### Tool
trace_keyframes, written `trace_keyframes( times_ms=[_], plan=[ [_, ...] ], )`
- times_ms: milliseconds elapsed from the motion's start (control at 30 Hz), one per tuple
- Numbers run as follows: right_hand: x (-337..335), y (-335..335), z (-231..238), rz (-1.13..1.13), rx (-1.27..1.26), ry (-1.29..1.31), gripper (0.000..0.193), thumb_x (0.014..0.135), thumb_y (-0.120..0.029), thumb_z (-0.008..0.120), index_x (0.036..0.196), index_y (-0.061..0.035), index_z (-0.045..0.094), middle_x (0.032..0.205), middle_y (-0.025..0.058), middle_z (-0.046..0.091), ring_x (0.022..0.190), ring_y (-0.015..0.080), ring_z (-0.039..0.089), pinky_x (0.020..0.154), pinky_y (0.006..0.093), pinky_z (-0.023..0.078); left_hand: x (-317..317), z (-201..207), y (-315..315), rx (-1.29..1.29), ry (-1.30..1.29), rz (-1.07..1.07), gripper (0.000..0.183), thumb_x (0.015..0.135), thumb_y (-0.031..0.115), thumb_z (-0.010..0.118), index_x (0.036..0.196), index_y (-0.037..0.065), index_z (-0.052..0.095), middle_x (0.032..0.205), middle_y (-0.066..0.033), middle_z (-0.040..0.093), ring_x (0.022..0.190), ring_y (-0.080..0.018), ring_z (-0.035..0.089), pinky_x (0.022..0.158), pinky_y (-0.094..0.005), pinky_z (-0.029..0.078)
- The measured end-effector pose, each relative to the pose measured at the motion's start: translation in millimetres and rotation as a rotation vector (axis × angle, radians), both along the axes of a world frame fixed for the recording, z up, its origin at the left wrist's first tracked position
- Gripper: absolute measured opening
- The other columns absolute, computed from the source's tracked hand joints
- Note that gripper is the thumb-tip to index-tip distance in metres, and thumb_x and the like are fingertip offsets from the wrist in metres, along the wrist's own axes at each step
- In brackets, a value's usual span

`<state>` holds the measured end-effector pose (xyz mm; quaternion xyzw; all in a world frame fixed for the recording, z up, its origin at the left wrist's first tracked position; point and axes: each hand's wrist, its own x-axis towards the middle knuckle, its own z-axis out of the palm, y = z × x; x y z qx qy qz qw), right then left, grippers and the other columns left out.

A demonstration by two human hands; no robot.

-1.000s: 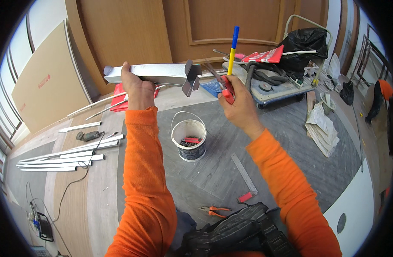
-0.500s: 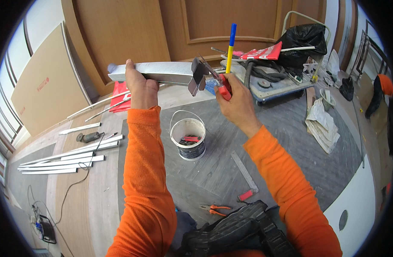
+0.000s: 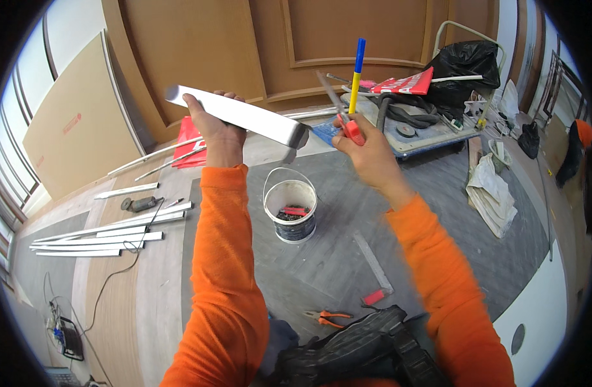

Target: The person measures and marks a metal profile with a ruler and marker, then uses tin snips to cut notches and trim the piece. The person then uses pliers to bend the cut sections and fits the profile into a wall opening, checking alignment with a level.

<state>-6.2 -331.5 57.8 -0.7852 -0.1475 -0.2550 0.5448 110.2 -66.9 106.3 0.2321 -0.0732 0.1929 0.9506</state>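
Observation:
My left hand is wrapped round a silvery metal channel, held up in front of me. Bent flaps show at the channel's right end. In my right hand is a pair of red-handled snips, blades pointing up and away from the channel's end. A yellow marker with a blue end also sticks up from that hand. Below stands a white bucket with dark bits and a red-handled item inside. A try square and orange-handled pliers lie on the floor nearer me.
Several metal strips lie at left beside a grinder-like power tool with a cable. A large board leans behind them. At back right stands a trolley carrying a hose and a black bag; a white sack lies nearby.
The channel has turned so its broad bright face shows and its right end has dropped. My right hand has drawn the snips right, away from the flaps.

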Motion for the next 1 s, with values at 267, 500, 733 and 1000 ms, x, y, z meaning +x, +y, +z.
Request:
trace_keyframes(
  times_ms=[267,500,733,1000],
  plan=[
    [-23,-17,-40,-0.084,0.001,0.236,0.044,0.089,-0.019,0.071,0.125,0.0019,0.06,0.094,0.0098,0.069,0.09,0.021,0.066,0.085,0.0348,0.051,-51,38,-38,0.377,-0.539,0.463,0.037,0.101,0.034,0.064,0.122,0.01,0.046,0.095,-0.0084,0.061,0.073,-0.0193,0.064,0.069,-0.0314,0.053],
    [-22,-3,-53,0.002,0.148,0.437,0.045,0.088,-0.019,0.07,0.126,0.0024,0.06,0.101,0.0096,0.068,0.098,0.0198,0.064,0.09,0.0341,0.049,-70,29,-85,0.523,-0.871,0.474,0.041,0.094,0.021,0.072,0.123,0.005,0.047,0.089,-0.0127,0.064,0.067,-0.0202,0.063,0.06,-0.0338,0.053],
    [-25,-4,-45,0.035,0.266,0.58,0.039,0.087,-0.018,0.068,0.121,0.0016,0.062,0.099,0.0075,0.065,0.092,0.0175,0.06,0.086,0.0315,0.048,-68,20,-92,0.622,-0.922,0.499,0.041,0.091,0.022,0.073,0.118,0.002,0.049,0.091,-0.0145,0.065,0.069,-0.0211,0.064,0.059,-0.0334,0.053],
    [-25,-14,-40,0.118,0.185,0.577,0.044,0.086,-0.026,0.068,0.124,-0.0059,0.06,0.094,0.0024,0.065,0.085,0.0118,0.062,0.074,0.029,0.046,-75,22,-96,0.591,-0.967,0.43,0.038,0.089,0.021,0.075,0.113,0.0,0.053,0.094,-0.0163,0.067,0.07,-0.0218,0.066,0.06,-0.0334,0.054]
  ],
)
